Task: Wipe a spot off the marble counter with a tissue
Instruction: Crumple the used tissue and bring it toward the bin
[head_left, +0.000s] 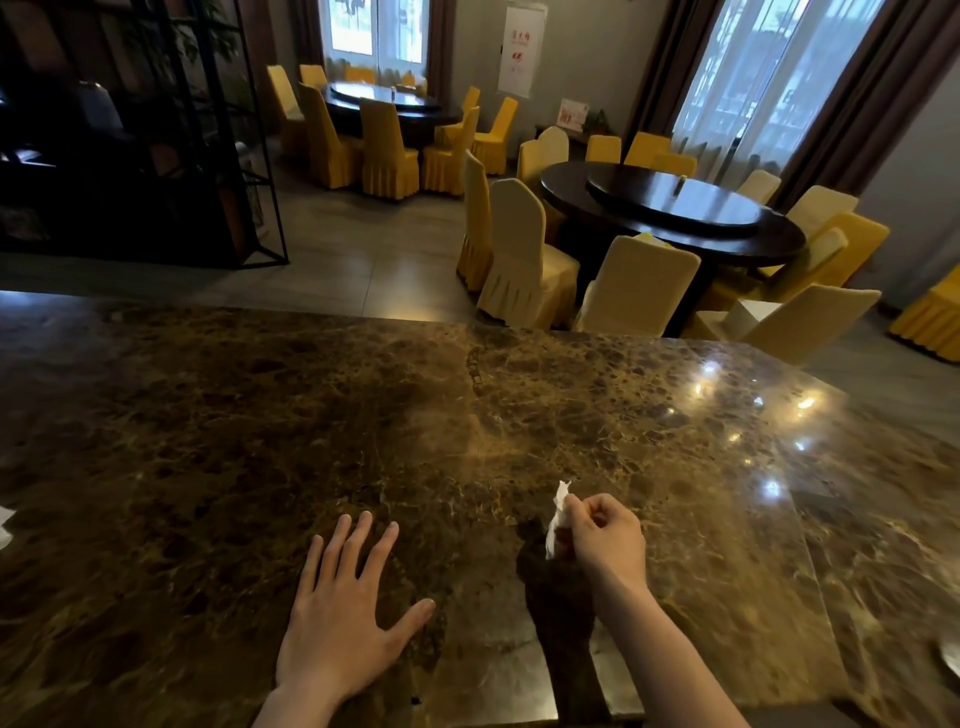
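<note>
Head view, one wide look down. Two bare hands over one brown marble counter (208, 441). One crumpled white tissue (556, 525), pinched in the right hand (605, 535). Right fingers (589, 512) curled shut into a loose fist around the tissue, one twisted end poking up above the fingers, the rest hanging down on their inner side. Fist raised, forearm angling in from the lower right, dark shadow on the marble just below and left of it. Whether the tissue's lower end touches the stone: cannot tell.

Left hand (343, 618) flat, palm down, pressed on the counter, well left of the tissue. Four left fingers (358, 540) stretched forward and slightly fanned, thumb splayed out toward the right hand, nothing held. No single spot to be picked out on the mottled stone.

Far beyond the fingertips, past the counter's edge: two round dark dining tables (670, 208), each ringed with yellow and cream covered chairs (524, 254). Two bright curtained windows (769, 67) behind. One dark metal shelf frame (228, 156) up left.
</note>
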